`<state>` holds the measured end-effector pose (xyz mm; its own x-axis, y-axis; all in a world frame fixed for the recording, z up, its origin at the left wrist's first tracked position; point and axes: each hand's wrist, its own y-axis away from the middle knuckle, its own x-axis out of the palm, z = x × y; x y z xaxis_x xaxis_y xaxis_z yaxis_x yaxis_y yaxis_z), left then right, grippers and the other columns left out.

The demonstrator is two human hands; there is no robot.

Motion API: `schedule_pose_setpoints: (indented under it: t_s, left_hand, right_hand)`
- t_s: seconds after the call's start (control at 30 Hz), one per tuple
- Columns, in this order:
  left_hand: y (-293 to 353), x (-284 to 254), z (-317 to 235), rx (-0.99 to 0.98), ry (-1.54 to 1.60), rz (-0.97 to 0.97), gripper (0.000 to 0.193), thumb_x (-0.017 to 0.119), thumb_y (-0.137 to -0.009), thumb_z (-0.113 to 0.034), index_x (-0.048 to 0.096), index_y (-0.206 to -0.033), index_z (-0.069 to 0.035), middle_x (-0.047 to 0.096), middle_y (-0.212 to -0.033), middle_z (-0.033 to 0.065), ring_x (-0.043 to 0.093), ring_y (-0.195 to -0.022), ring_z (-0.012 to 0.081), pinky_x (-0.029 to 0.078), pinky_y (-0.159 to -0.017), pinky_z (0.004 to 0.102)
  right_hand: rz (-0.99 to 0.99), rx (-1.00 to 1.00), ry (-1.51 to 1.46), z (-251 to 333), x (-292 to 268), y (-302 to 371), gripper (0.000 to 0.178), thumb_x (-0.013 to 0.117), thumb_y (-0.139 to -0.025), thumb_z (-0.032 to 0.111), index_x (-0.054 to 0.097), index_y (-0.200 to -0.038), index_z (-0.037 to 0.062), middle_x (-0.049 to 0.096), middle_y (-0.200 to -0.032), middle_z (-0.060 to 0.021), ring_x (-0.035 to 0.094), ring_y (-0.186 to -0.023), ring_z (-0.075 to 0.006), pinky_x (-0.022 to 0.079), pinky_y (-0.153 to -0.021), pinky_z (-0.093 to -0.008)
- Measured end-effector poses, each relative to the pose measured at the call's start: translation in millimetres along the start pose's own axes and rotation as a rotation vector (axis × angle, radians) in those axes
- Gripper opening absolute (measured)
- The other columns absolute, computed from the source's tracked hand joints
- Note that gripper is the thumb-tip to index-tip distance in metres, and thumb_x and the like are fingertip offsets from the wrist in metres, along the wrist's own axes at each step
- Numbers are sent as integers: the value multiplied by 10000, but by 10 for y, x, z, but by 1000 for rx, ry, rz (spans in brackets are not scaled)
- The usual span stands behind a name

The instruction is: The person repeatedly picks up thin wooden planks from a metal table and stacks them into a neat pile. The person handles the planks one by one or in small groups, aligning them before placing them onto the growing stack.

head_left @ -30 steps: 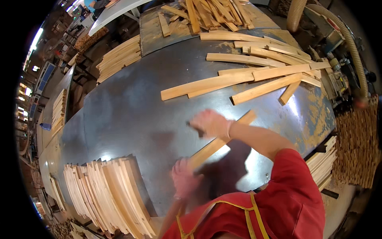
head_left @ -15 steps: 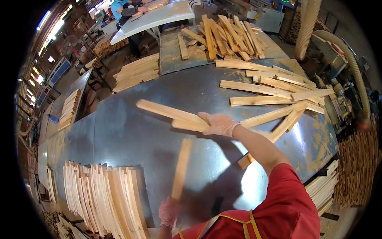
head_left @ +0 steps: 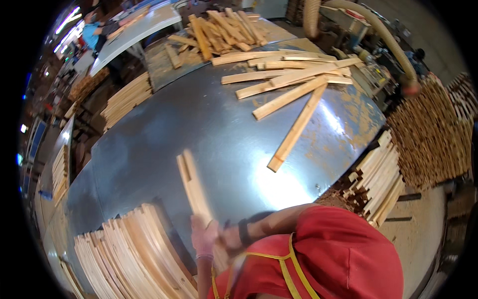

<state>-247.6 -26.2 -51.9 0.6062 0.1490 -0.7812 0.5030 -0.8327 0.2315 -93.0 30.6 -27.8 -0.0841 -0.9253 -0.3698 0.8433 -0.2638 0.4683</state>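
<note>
Close in front of my body, my gloved left hand [head_left: 203,238] is closed around a few long wooden strips [head_left: 193,187]. These strips lie side by side and point away from me over the metal tabletop [head_left: 144,144]; their near part is blurred. My right hand [head_left: 230,237] is against the right side of the same strips, low by my apron. Its fingers are blurred and partly hidden, so its grip does not show. Just left of my left hand stands a neat row of pale strips [head_left: 134,249] packed edge to edge.
Loose strips [head_left: 286,99] fan out on the table's right side, and a heap of strips [head_left: 219,32] lies beyond. Stacked wood [head_left: 428,134] and a ribbed hose [head_left: 388,40] are at the right. A person in blue [head_left: 92,35] works at a far white table [head_left: 144,27].
My right hand has come back from the far strips toward my body, bringing its strips beside my left hand's strip. The view has swung to the right.
</note>
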Motion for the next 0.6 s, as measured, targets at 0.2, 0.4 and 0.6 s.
schedule_pose_setpoints:
  t_s: [0.2, 0.4, 0.6]
  left_hand:
    - [-270, -106, -418, -99, -137, 28, 700, 615, -1041, -251, 355, -1663, -60, 554, -1579, 175, 607, -1338, 356, 516, -1116, 425]
    - [-1059, -147, -435, 227, 91, -264, 669, 615, -1031, -197, 404, -1651, -60, 571, -1510, 102, 569, -1244, 218, 487, -1062, 333]
    - [-444, 192, -191, 412, -376, -336, 851, 802, -832, -171, 466, -1598, -15, 522, -1573, 165, 512, -1399, 318, 431, -1180, 413]
  right_hand:
    - [-63, -40, 51, -3, -869, 622, 459, 663, -890, 305, 691, -1298, 96, 750, -1144, -236, 708, -1096, -427, 535, -968, -529]
    - [-816, 258, 894, -1881, -2484, 1810, 361, 740, -872, 381, 699, -1163, 170, 706, -930, -101, 648, -1057, -329, 508, -864, -503]
    - [-459, 232, 1093, -2268, -2654, 1776, 270, 765, -813, 379, 742, -1060, 272, 682, -1065, 59, 584, -1157, -215, 436, -958, -462]
